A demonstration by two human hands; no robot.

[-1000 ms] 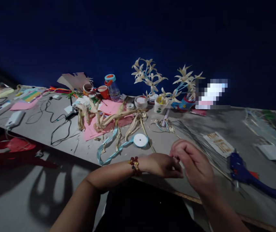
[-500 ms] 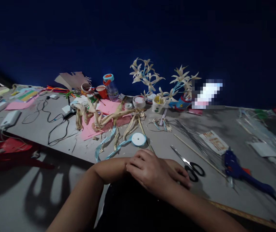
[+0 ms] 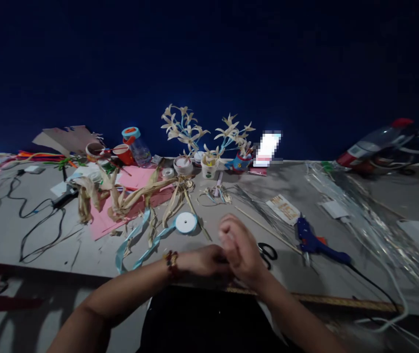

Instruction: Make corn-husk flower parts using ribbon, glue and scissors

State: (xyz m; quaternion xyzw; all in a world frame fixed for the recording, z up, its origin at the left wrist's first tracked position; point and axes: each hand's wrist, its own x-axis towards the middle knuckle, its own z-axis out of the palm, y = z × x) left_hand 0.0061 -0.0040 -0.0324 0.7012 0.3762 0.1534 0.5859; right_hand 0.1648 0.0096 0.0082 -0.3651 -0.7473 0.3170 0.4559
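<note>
My left hand (image 3: pixel 209 260) reaches in over the table's front edge, a beaded bracelet (image 3: pixel 171 264) on its wrist. Its fingers are mostly hidden behind my right hand (image 3: pixel 241 252), which crosses in front and touches it. The fingers of my right hand are curled in, and nothing shows in them. Scissors (image 3: pixel 268 252) with black handles lie just beyond the right hand, their blades covered by it. To the left of the hands rests a white spool (image 3: pixel 186 222) with light blue ribbon (image 3: pixel 150 252) trailing off it.
A blue glue gun (image 3: pixel 314 240) lies right, near thin wires (image 3: pixel 260 211) and plastic wrappings (image 3: pixel 363 225). Dried husks (image 3: pixel 121 201) cover pink paper (image 3: pixel 101 223) at left. Pale husk flowers (image 3: pixel 183 127) stand in pots at the back, beside a lit blurred screen (image 3: pixel 268 148).
The view has swung right. My right hand has slid off my left wrist, baring the bracelet, and its fingers have curled. The left hand has drawn back behind the right, away from the scissors.
</note>
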